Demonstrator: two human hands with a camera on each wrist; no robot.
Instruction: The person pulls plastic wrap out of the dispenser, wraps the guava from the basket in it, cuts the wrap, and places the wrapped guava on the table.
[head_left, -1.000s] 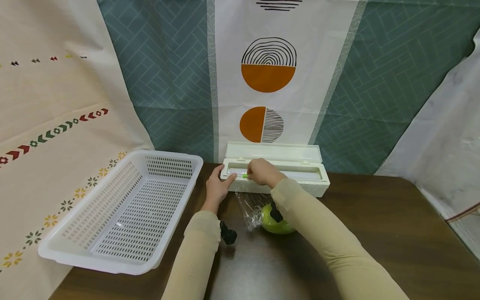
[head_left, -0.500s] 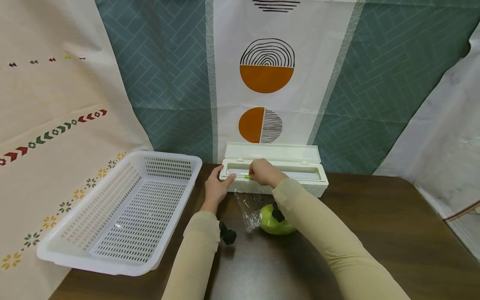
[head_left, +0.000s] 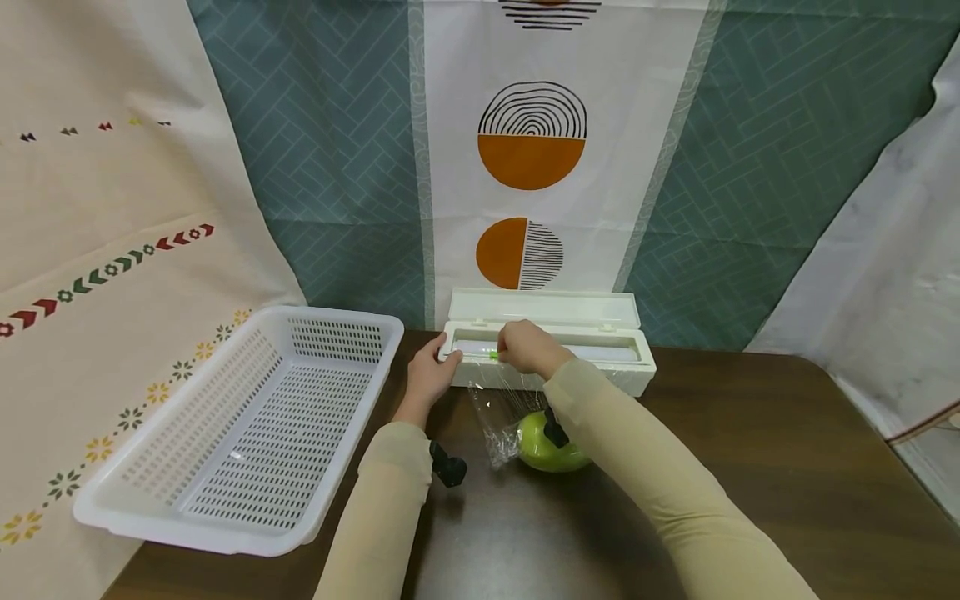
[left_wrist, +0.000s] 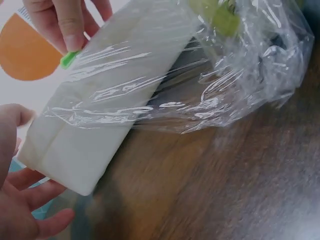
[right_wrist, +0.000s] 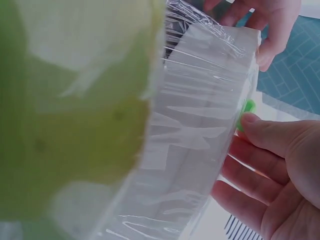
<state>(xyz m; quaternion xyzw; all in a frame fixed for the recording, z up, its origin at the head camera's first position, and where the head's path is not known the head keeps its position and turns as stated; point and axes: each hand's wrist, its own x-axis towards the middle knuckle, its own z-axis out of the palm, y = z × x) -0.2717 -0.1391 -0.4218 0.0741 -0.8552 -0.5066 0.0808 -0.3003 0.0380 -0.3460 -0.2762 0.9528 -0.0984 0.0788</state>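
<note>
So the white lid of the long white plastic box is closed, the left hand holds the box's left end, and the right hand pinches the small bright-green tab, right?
Not the lid: it is open, raised at the back of the box, as the head view shows. The left hand does hold the box's left end, and the right hand does pinch the tab.

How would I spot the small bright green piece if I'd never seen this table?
On the dark table, find the long white box standing open. At its near edge, the right hand pinches a small green tab. Its vivid green stands out against the white, and it is far smaller than the green fruit nearby.
</note>
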